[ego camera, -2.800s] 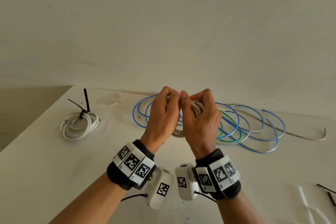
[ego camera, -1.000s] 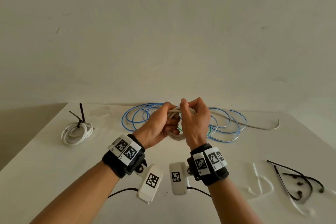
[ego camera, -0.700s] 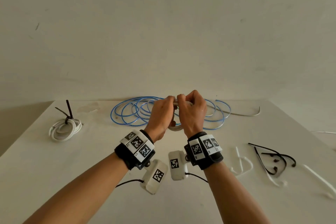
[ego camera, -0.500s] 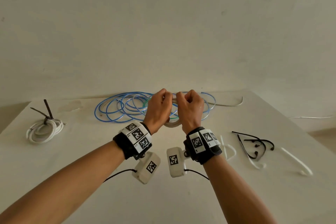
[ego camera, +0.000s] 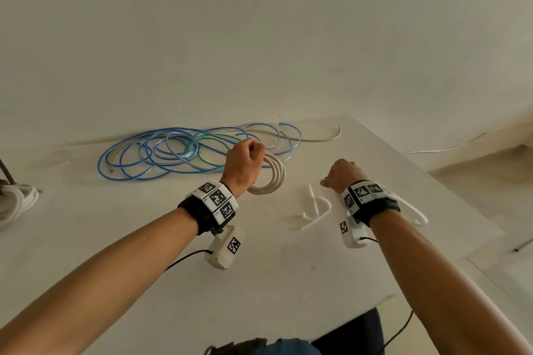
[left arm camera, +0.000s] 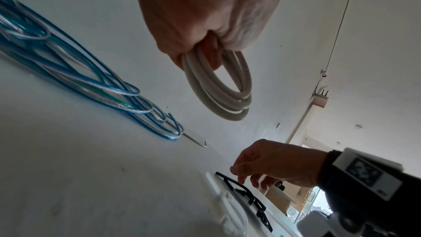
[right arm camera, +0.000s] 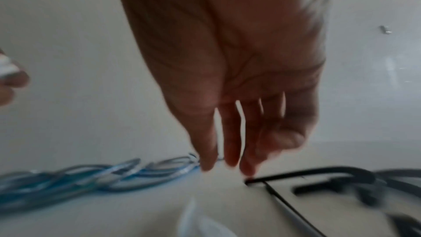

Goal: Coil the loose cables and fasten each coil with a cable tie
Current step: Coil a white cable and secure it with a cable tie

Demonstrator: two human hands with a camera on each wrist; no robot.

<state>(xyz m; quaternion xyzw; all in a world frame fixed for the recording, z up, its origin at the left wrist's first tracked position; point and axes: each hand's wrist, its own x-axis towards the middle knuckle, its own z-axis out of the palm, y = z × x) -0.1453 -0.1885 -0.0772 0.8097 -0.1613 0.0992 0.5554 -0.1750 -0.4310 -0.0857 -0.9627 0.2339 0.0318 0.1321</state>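
Several loose blue cables (ego camera: 173, 153) are lying on the bench (ego camera: 115, 239) at the left. Just right of them, the left hand (ego camera: 243, 166) is gripping a cream cable coil (ego camera: 272, 179) above the bench, its fingers (left arm camera: 200, 49) curled round the loops. Farther right, the right hand (ego camera: 343, 174) is reaching down with relaxed, straight fingers (right arm camera: 230, 143) over black cable ties (left arm camera: 246, 195), holding nothing.

Lighting is soft, even daylight. My head view bends at its edges; my right wrist view is motion-blurred.
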